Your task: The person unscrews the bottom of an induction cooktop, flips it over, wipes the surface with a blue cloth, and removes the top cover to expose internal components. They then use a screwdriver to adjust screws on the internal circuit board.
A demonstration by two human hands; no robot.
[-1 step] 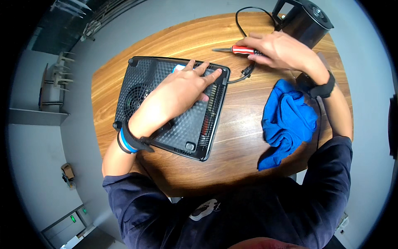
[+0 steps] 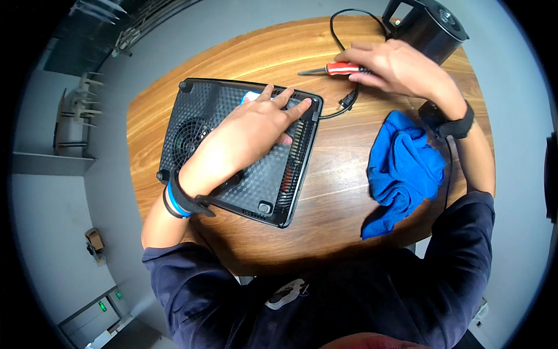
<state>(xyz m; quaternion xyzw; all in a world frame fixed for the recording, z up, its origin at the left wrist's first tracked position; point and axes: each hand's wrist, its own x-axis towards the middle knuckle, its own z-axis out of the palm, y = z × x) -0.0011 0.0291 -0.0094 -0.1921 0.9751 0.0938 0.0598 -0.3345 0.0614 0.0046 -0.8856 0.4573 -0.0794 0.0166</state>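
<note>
A black appliance [image 2: 256,198] lies underside up, with textured plastic, a round fan grille, vents and feet. My left hand [image 2: 244,131] rests across its upper right part with fingers spread, partly over a small blue-and-white patch. My right hand [image 2: 395,70], above and right of the appliance, grips a red-and-white handled screwdriver [image 2: 343,69], its metal shaft pointing left over the table. Beside that hand a black cord [image 2: 336,113] with a plug runs along the wood. A crumpled blue cloth [image 2: 401,163] lies right of the appliance.
The wooden table [image 2: 151,110] has curved-looking edges in this view. A black electric kettle [image 2: 424,32] stands at its back right corner, with a dark object beneath my right wrist. Grey walls surround it, with pale objects on the left side.
My right hand and the screwdriver have shifted very slightly, the metal tip a little lower in view. My left hand stays on the appliance.
</note>
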